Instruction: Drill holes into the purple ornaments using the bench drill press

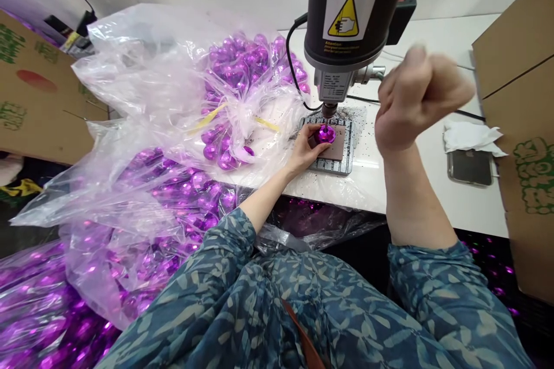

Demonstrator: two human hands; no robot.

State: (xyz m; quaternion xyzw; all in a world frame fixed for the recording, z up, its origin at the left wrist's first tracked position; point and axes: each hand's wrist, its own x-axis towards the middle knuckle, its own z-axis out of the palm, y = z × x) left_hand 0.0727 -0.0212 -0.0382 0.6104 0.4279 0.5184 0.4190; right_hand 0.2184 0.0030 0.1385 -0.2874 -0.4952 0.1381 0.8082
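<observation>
A white surface (471, 210) holds a small drill press (352, 11) in the middle. Under the drill tip (329, 109), on the grey plate (341, 155), sits one shiny purple piece (325, 134). The left hand (303, 153) grips this piece from the side. The right hand (415, 98) is up in the air to the right of the press, closed in a fist. It is blurry, so I cannot tell what it grips. Left of the press lie big clear bags (173, 98) full of purple pieces. Right of it lie a phone (470, 167) and a tissue (470, 137). I think the piece should sit flat, right under the tip, held tight, with fingers low and away from the tip.
</observation>
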